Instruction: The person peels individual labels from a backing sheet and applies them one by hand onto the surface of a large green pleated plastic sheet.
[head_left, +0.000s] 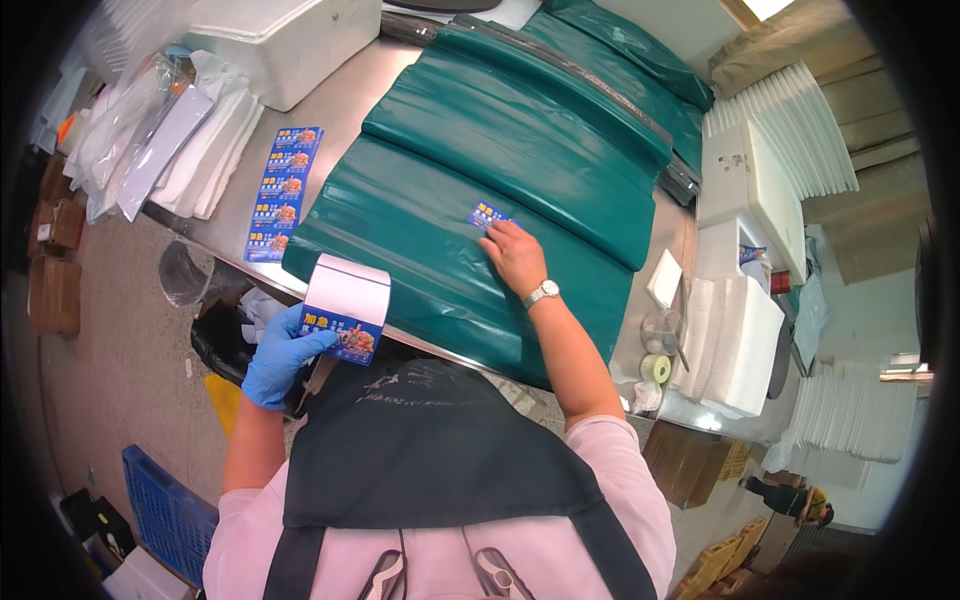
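My left hand (281, 361), in a blue disposable glove, grips a roll of printed labels (349, 289). A blue printed label hangs from the roll, with its white backing showing above. My bare right hand (517, 257), with a wristwatch (541, 293) at the wrist, lies on a blue sticker label (490, 214), its fingertips covering the lower right of it. That label lies flat on the top green plastic mailing bag (427, 195). Several such bags overlap in a stack across the steel table (330, 90). The bags look flat, with slight wrinkles.
Left of the bags lies a sheet of blue labels (285, 196). Behind it stand a white foam box (281, 52) and plastic-wrapped white packs (217, 142). A tape roll (655, 368), a clear container (661, 332) and white foam pads (739, 345) are at the right. A blue pallet (169, 510) stands lower left.
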